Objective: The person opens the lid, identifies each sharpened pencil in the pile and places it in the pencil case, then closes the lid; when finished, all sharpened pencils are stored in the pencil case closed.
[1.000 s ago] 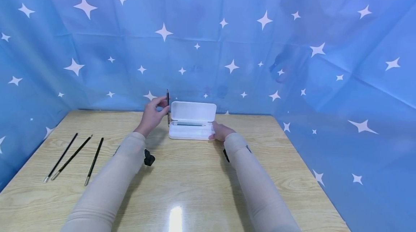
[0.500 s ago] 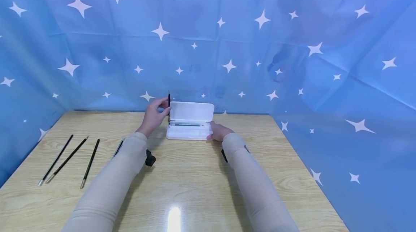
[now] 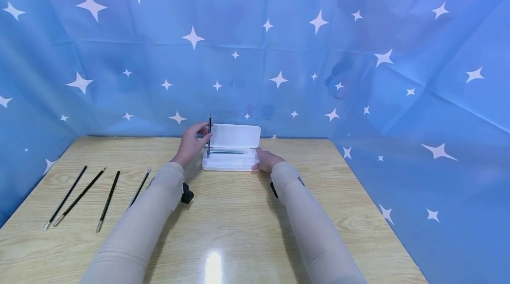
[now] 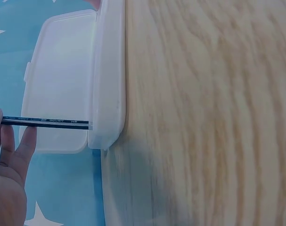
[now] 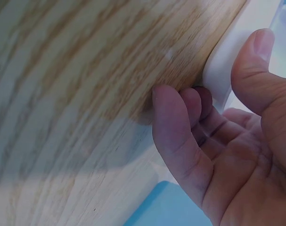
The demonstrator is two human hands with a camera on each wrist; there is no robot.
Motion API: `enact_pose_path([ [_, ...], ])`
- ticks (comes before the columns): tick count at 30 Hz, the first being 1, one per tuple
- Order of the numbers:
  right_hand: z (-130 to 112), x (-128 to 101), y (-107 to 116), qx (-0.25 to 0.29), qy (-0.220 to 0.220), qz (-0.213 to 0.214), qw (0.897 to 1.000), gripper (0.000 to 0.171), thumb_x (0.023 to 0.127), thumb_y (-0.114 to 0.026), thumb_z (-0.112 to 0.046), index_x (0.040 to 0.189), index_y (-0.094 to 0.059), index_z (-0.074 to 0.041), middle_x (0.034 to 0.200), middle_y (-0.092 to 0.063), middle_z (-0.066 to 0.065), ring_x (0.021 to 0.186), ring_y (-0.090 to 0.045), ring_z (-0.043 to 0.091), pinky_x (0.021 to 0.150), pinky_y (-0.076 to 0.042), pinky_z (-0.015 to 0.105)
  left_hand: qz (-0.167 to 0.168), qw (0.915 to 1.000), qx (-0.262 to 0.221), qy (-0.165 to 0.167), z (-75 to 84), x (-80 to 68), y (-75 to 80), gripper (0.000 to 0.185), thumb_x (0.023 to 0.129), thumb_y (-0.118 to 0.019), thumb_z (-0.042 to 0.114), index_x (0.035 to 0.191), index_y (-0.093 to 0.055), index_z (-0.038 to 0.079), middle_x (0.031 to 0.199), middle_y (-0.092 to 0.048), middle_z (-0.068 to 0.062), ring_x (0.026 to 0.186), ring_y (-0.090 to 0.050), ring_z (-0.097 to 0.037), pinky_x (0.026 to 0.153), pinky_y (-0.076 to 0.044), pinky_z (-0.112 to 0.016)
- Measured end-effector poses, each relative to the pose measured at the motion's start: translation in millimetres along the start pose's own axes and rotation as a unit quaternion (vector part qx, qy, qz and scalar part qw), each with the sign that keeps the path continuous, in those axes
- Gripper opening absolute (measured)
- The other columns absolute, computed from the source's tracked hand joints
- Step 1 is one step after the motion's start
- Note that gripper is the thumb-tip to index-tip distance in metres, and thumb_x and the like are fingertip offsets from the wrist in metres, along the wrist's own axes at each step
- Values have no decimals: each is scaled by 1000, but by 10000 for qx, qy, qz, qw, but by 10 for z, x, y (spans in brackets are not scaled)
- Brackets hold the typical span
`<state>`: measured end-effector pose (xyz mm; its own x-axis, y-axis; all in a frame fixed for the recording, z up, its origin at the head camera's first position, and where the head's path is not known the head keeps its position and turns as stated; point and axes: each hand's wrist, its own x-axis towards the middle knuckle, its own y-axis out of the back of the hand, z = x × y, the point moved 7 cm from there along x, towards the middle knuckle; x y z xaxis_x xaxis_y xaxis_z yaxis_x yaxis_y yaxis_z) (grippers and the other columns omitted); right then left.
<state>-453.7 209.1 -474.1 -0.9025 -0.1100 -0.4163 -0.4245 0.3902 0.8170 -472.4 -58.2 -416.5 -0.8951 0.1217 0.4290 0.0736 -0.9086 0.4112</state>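
- Left hand point(image 3: 189, 146): pinches black pencil point(image 4: 62, 123), upright, at open white case's point(image 3: 229, 163) 9 o'clock end.
- Right hand point(image 3: 268, 160): fingers bent, case's 3 o'clock end; grip cannot be told.

wood-grain table point(image 3: 239, 222) | open case point(image 3: 235, 136) | three pencils point(image 3: 108, 201) | likely fourth pencil point(image 3: 139, 188), partly hidden

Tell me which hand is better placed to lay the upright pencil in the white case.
The left hand, probably: it pinches the pencil at the left end of the white case. The right hand, at the opposite end, holds no pencil.
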Motion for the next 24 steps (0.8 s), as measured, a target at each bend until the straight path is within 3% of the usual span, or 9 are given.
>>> enact_pose_path([
  [5,-10,8,12,-114,50,-24,9999,89,98,-66,-34,164,-10,-15,165,-27,15,150,-28,34,117,-32,49,-57,9999,57,61,-13,-7,-26,38,98,-68,10,135,-60,3,109,-64,-12,107,-60,-30,96,-52,-47],
  [7,-2,3,25,-74,-18,-38,10000,90,96,-69,-34,165,-12,-17,164,-30,16,143,-38,35,105,-44,47,-95,9999,79,108,-5,-12,-46,37,98,-68,9,134,-60,3,109,-64,-12,107,-60,-29,95,-53,-46],
  [12,11,-17,53,105,-265,-139,9995,94,93,-73,-35,164,-14,-18,161,-33,16,126,-50,33,74,-54,39,-234,9995,121,183,31,0,-112,33,98,-69,8,130,-62,4,108,-65,-11,105,-61,-27,94,-54,-46],
  [18,4,-29,83,76,-347,-196,9992,98,92,-74,-37,165,-9,-21,164,-29,13,132,-45,30,80,-52,38,-455,9978,463,153,96,31,-192,33,97,-69,9,130,-64,8,109,-66,-8,104,-61,-26,96,-53,-46],
  [24,-9,10,82,-108,-320,-187,9993,97,92,-74,-40,165,-13,-20,161,-34,14,121,-50,30,75,-53,38,-1062,9877,1142,57,170,58,-337,31,98,-70,12,129,-68,11,107,-68,-6,101,-63,-23,94,-54,-43],
])
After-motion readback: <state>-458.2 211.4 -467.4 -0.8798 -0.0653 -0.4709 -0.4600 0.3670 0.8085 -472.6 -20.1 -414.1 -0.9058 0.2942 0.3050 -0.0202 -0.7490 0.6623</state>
